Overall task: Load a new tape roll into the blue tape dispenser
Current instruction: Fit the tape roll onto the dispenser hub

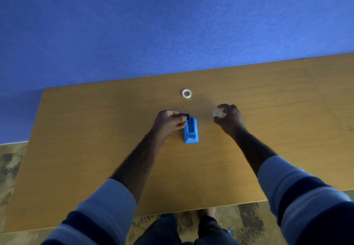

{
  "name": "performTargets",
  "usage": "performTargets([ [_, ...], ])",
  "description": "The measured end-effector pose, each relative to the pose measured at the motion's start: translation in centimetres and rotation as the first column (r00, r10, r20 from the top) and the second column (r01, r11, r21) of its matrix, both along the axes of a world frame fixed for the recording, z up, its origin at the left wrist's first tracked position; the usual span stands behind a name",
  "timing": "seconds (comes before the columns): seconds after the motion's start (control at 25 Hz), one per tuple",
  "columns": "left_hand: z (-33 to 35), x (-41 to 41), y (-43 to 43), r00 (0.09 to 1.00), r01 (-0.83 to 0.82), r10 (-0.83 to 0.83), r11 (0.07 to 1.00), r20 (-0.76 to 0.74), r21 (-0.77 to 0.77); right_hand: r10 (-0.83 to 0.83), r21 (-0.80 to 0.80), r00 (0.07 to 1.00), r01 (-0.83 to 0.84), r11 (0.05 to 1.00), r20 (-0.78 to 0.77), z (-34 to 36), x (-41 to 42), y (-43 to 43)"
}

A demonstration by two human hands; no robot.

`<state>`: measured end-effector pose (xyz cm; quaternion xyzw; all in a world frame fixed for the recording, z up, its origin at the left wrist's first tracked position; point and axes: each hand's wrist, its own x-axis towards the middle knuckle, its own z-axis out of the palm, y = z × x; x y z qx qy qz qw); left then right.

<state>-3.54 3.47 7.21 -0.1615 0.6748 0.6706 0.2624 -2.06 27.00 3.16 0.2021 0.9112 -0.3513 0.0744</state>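
Head view looks down on my 2 hands over the wooden table (268, 110), with the blue tape dispenser (191, 131) standing between them, its open well facing up, which I take to be ready for a roll. My left hand (169, 120) is closed in a pinch on a small black piece (187, 116), held just beside the far end of the dispenser; I judge it to be the hub that carries the roll, kept out so a roll can go onto it. My right hand (229, 117) is curled around a pale, translucent ring (218, 113), lifted off to the side, apart from the dispenser; whether it is the new roll or a spent core is too blurred to tell. A white tape roll (186, 93) lies flat on the table farther away, beyond both hands, within easy reach. Nothing sits in the well yet, so loading seems at an early stage.
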Motion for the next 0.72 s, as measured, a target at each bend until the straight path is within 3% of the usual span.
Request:
performTargets([
  [0.16,0.1,-0.3,0.5,1.000,-0.014,0.014,1.000,-0.012,0.025,0.023,-0.382,0.997,-0.047,0.923,-0.069,2.4,0.6,-2.4],
  [0.28,0.3,-0.4,0.5,1.000,-0.011,0.012,0.999,-0.011,0.047,0.043,-0.562,0.993,-0.096,0.821,-0.107,4.0,1.3,-3.8],
  [0.48,0.2,-0.6,0.1,1.000,-0.008,0.008,0.999,-0.007,0.053,0.076,-0.642,0.988,-0.146,0.752,-0.137,5.5,1.4,-5.1],
  [0.72,0.4,-0.8,-0.4,0.999,0.035,-0.035,0.999,-0.020,0.004,0.118,-0.639,0.982,-0.187,0.746,-0.150,5.6,1.1,-5.8],
])
